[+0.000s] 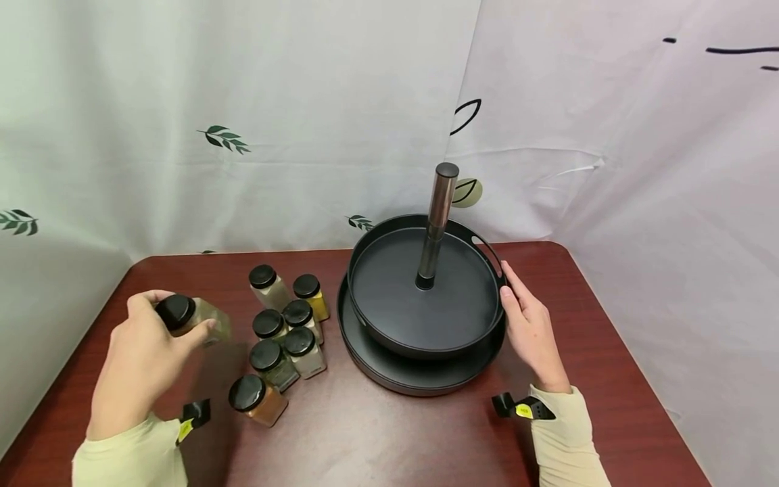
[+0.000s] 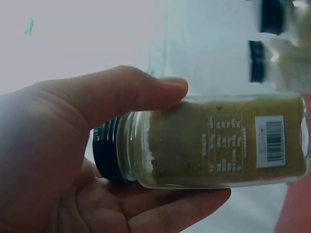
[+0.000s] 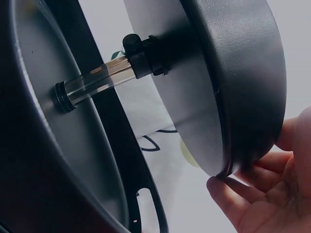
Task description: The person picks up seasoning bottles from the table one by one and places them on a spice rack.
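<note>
My left hand (image 1: 143, 352) grips a spice jar (image 2: 223, 141) with a black lid, tilted on its side and held above the table's left part. Through its clear wall a greenish-yellow powder shows, with a barcode label on it. On the right, a black two-tier tray rack has an upper tray (image 1: 389, 291) with a side handle, a metal post (image 1: 439, 210) and a lower tray (image 1: 389, 382). My right hand (image 1: 532, 331) holds the upper tray's right edge; in the right wrist view its fingertips (image 3: 221, 187) touch that tray's lower rim.
Several black-lidded spice jars stand close together between the left hand and the rack, among them a yellow one (image 1: 313, 297) and an orange-brown one (image 1: 258, 400) nearest me. The dark red table (image 1: 316, 439) ends at a white leaf-patterned curtain (image 1: 274, 182).
</note>
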The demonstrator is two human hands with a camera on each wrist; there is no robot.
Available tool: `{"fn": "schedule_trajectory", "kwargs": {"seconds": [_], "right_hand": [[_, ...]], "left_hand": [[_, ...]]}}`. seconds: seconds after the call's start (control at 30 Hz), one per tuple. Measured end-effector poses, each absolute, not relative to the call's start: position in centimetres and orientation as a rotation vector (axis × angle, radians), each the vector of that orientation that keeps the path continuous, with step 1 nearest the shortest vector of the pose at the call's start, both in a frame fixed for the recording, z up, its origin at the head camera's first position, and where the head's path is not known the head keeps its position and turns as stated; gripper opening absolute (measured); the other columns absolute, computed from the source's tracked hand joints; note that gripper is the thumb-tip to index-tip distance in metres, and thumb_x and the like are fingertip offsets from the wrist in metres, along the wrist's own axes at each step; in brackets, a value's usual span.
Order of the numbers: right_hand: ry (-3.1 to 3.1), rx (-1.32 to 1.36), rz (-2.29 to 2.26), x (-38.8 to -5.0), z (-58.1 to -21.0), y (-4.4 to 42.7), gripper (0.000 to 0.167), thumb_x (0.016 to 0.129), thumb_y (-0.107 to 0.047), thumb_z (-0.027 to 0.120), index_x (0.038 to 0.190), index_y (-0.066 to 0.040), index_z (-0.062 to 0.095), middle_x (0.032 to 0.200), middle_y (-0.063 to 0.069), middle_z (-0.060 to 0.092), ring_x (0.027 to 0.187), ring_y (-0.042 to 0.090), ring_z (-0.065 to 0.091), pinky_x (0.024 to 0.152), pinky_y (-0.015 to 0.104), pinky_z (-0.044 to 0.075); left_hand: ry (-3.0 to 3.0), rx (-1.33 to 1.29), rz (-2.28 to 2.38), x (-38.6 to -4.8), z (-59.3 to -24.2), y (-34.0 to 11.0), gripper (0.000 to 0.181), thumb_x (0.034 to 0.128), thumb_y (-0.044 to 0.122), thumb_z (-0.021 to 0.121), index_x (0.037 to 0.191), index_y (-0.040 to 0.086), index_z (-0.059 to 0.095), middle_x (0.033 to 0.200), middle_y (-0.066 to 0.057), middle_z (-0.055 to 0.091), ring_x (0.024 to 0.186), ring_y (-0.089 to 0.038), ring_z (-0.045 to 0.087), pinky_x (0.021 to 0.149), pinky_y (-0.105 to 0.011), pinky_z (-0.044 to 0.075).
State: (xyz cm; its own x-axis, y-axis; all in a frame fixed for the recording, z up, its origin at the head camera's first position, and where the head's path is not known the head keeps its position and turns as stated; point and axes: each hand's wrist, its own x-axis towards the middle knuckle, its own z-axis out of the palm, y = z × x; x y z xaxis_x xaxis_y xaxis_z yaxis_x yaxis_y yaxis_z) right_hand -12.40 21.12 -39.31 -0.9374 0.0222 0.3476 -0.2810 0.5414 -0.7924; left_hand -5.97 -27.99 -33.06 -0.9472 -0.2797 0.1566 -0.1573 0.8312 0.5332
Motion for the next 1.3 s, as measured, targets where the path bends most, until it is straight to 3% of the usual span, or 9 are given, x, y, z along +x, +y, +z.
{"fn": "schedule_trajectory", "kwargs": {"seconds": [0.1, 0.43, 0.53, 0.7, 1.0, 1.3], "right_hand": [[-2.468, 0.214, 1.356, -12.4, -39.3, 21.1, 0.045, 0.110, -0.024, 0.043, 0.154, -0.025, 0.041, 0.065, 0.008, 0.045, 0.105, 0.009, 0.048, 0.089, 0.013, 0.032], [-2.458, 0.227, 1.356, -12.4, -39.3, 21.1, 0.045, 0.109, -0.021, 0.044, 0.154, -0.023, 0.042, 0.068, 0.007, 0.046, 0.104, 0.006, 0.047, 0.090, 0.012, 0.031], [-2.450, 0.231, 1.360, -12.5, -39.3, 21.1, 0.045, 0.109, -0.021, 0.045, 0.154, -0.023, 0.042, 0.078, 0.010, 0.053, 0.107, 0.004, 0.047, 0.094, 0.009, 0.031], [-2.453, 0.227, 1.362, -12.4, -39.3, 21.1, 0.045, 0.109, -0.022, 0.044, 0.154, -0.024, 0.042, 0.079, 0.012, 0.055, 0.108, 0.002, 0.047, 0.095, 0.009, 0.031], [-2.456, 0.227, 1.355, -12.4, -39.3, 21.1, 0.045, 0.109, -0.022, 0.044, 0.154, -0.023, 0.042, 0.074, 0.010, 0.052, 0.106, 0.004, 0.048, 0.092, 0.010, 0.032], [-2.457, 0.225, 1.341, -12.4, -39.3, 21.1, 0.044, 0.109, -0.023, 0.043, 0.154, -0.022, 0.042, 0.067, 0.006, 0.045, 0.103, 0.007, 0.048, 0.090, 0.012, 0.032]], "left_hand": [[-2.796, 0.267, -0.759, -6.3, -31.9, -27.8, 0.075, 0.0858, 0.026, 0.079, 0.132, -0.012, 0.033, 0.091, -0.034, 0.061, 0.076, -0.044, 0.063, 0.062, -0.050, 0.049], [-2.810, 0.094, -0.741, -7.6, -28.9, -26.4, 0.073, 0.0864, 0.030, 0.079, 0.133, -0.008, 0.038, 0.089, -0.022, 0.067, 0.071, -0.026, 0.064, 0.056, -0.029, 0.044], [-2.819, 0.060, -0.743, -7.9, -28.4, -25.9, 0.075, 0.0869, 0.032, 0.079, 0.136, -0.007, 0.038, 0.089, -0.021, 0.067, 0.071, -0.026, 0.064, 0.056, -0.029, 0.045], [-2.804, -0.009, -0.712, -8.7, -27.5, -25.2, 0.072, 0.0860, 0.032, 0.079, 0.134, -0.005, 0.040, 0.088, -0.020, 0.067, 0.068, -0.026, 0.062, 0.057, -0.033, 0.044], [-2.757, -0.164, -0.751, -10.5, -26.1, -23.1, 0.063, 0.0874, 0.027, 0.077, 0.133, -0.002, 0.044, 0.096, -0.020, 0.065, 0.078, -0.030, 0.063, 0.067, -0.041, 0.046], [-2.748, -0.341, -0.822, -12.0, -25.1, -19.9, 0.060, 0.0882, 0.023, 0.077, 0.133, 0.001, 0.046, 0.093, -0.013, 0.064, 0.071, -0.023, 0.057, 0.064, -0.038, 0.044]]}}
